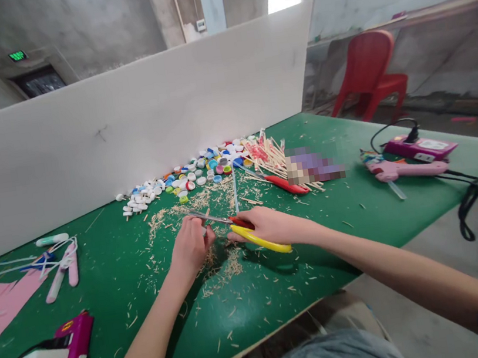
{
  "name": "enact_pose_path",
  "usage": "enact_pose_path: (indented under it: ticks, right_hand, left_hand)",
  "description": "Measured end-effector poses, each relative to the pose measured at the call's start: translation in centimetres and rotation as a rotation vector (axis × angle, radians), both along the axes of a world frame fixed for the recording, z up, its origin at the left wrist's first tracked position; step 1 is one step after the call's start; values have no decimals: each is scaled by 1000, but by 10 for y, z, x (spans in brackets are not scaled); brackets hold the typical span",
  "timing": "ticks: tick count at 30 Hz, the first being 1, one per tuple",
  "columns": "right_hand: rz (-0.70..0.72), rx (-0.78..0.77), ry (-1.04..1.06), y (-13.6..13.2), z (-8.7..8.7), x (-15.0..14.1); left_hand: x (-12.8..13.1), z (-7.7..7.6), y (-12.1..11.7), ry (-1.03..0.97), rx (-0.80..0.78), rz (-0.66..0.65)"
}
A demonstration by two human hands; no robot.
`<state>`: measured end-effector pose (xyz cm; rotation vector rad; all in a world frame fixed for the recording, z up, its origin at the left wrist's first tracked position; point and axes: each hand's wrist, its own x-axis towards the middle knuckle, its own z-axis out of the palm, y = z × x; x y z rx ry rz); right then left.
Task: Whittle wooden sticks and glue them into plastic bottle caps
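Observation:
My right hand is wrapped round the handles of a pair of scissors with yellow and red grips. The metal blades point left and reach my left hand, whose fingers are curled closed. A small pale bit shows at those fingertips, but what they hold is mostly hidden. Beneath and around both hands, wood shavings are scattered over the green table. Just beyond lie a thin clear stick and a red-handled tool.
Bottle caps and wooden sticks are heaped along the white partition. A pink glue gun and a purple power strip lie right. Another power strip, pink paper and corded pink handles lie left.

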<state>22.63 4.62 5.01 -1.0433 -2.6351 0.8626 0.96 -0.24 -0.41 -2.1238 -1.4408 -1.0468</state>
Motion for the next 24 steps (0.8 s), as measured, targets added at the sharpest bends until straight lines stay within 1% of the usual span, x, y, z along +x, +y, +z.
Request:
enact_pose_path:
  ticks: [2,3,6,7,8,9,13,15,19,24]
  right_hand:
    - [6,44,-38,-1,0,-1]
    - [-6,72,-67,-2,0,-2]
    - [-56,257,-186,-2,-3,-1]
    - [-69,323,-222,-1,-4,-1]
    - [-73,378,-250,1,-6,-1]
    - [-70,417,-268,2,-8,-1]
    - [-35,494,-293,7,-14,-4]
    - [-2,527,-296,6,-16,-6]
    - [52,575,-297,-2,-17,-9]
    - [81,617,-303,-8,-19,-12]
  left_hand:
    - [0,-1,-2,-43,-6,39]
    - [-1,-1,-4,-104,3,66]
    - [-9,2,-8,-308,100,154]
    - [-13,4,-9,-295,137,186]
    - [-17,7,-10,-228,155,225]
    - [-19,10,-11,-137,144,229]
    - [-16,19,-14,265,133,173]
    - [-10,22,-14,409,149,174]
    - [-3,25,-14,519,150,226]
    - [-5,24,-11,536,136,226]
